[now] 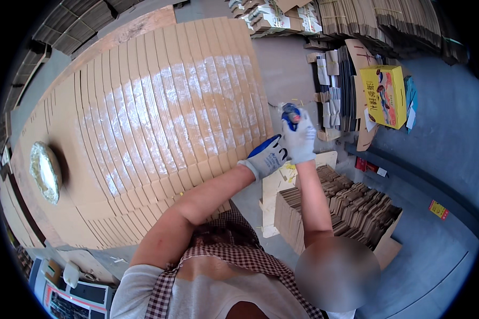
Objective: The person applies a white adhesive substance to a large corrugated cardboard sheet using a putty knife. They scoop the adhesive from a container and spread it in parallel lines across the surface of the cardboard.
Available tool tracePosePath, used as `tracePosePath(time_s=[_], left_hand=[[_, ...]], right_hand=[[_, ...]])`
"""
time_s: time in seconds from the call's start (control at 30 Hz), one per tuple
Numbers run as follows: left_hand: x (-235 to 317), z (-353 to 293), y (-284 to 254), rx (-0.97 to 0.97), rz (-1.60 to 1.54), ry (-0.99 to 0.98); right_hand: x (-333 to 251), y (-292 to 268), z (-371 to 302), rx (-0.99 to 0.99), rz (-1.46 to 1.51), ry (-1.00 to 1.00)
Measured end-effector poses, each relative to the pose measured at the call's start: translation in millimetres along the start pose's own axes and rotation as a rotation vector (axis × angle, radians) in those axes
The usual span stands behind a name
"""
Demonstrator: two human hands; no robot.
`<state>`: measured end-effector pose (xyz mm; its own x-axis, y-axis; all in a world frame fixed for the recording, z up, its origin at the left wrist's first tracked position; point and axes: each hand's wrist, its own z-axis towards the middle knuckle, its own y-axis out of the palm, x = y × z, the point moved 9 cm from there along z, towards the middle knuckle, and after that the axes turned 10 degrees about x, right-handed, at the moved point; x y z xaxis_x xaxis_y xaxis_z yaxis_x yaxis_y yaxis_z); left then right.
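Both my hands wear white gloves with blue-coated palms and fingers. My right hand (299,137) is just past the right edge of the cardboard sheets (143,106), its fingers curled in; a small greyish-red patch shows among them, too blurred to name. Against its glove lies my left hand (269,157), its fingers bent and closed beside the right wrist. What the left fingers hold, if anything, is hidden. The sheets overlap in a fanned row, with wet-looking whitish smears across their middle. A round bowl with a shiny, crinkled lining (45,173) rests on the cardboard at the left.
Bundled folded cardboard (340,207) stands low beside my right arm. At the right, a yellow printed box (383,97) leans by stacked dark and white boards (346,87). More strapped cardboard stacks (380,21) line the back. A device with a dark panel (69,300) is at lower left.
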<state>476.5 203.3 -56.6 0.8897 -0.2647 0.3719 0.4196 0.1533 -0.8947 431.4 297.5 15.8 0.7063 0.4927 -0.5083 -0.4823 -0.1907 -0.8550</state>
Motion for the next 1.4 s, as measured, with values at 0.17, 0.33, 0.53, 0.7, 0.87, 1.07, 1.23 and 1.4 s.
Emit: tracePosePath(time_s=[0.17,0.33,0.53,0.7,0.87,1.07,1.23,1.4], left_hand=[[-2,-7,21,0.089,0.001,-0.018],[0,-3,-14,0.070,0.026,0.008],[0,-8,-18,0.104,0.023,0.009],[1,-5,-8,0.007,-0.043,-0.003],[4,-10,54,0.053,-0.206,-0.044],[0,-13,139,0.249,-0.848,-0.336],[2,17,74,0.160,-0.213,-0.104],[18,-7,27,0.215,0.226,0.046]], right_hand=[[-42,2,27,0.076,0.205,-0.013],[-25,52,67,-0.005,0.094,-0.108],[-64,32,79,0.092,0.244,-0.143],[-67,46,82,0.067,0.079,-0.169],[-97,24,47,0.012,0.337,0.006],[-142,62,1,-0.098,0.103,-0.247],[-105,18,12,0.062,0.096,-0.058],[-83,0,-5,0.037,0.546,0.325]])
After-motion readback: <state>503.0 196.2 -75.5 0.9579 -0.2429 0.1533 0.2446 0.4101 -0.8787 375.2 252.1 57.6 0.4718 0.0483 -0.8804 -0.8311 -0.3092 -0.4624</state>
